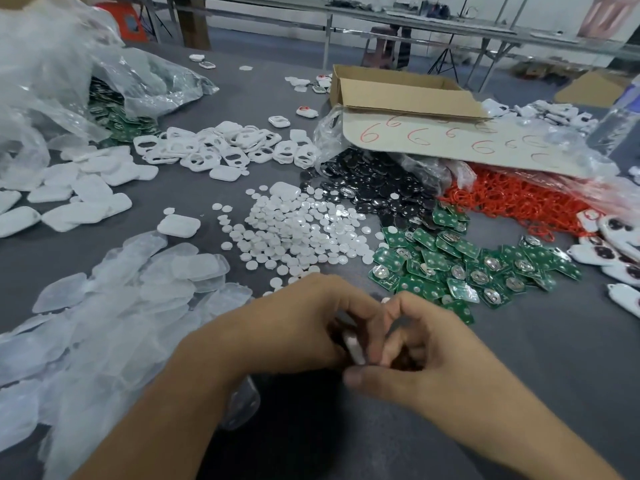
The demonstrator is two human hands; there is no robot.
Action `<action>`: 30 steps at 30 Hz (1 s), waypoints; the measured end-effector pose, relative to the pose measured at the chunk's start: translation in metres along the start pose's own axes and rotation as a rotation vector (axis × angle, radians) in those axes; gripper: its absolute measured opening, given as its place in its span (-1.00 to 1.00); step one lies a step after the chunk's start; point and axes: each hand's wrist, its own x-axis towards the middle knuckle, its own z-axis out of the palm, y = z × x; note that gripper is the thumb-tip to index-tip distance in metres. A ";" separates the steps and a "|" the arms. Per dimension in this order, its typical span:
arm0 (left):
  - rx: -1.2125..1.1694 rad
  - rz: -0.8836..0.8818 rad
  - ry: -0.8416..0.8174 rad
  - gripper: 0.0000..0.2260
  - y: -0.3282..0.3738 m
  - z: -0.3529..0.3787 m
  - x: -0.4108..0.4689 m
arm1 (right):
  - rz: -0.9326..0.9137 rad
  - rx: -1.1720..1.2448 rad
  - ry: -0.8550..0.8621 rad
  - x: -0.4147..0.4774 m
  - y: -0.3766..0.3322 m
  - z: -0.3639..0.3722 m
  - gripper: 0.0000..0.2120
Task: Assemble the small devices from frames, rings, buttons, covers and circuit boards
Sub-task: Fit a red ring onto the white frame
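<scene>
The left hand (301,317) and right hand (433,348) meet low over the bench (519,358) and pinch a small white part (354,348) between their curled fingers. Its long axis points away from the person. The circuit boards (460,261) lie ahead to the right, nearer the right hand.

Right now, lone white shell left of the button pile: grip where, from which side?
Probably pinch the white shell across its long edges, from above. It lies flat on the table, apart from the white buttons, so both edges look free; its rounded top offers no hold.
</scene>
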 end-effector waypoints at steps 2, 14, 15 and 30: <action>0.001 -0.014 -0.083 -0.69 0.002 -0.009 -0.007 | 0.013 -0.103 0.052 0.001 0.001 0.010 -0.45; 0.036 0.004 0.417 -0.75 0.036 -0.006 0.047 | -0.140 -0.030 0.373 0.028 0.005 -0.052 -0.96; 0.085 -0.001 0.470 -0.78 0.042 0.002 0.071 | -0.114 -0.123 0.457 0.038 0.010 -0.063 -0.95; 0.794 -0.145 0.426 -0.74 0.023 0.030 0.303 | 0.151 -0.693 0.684 0.159 0.068 -0.176 -0.75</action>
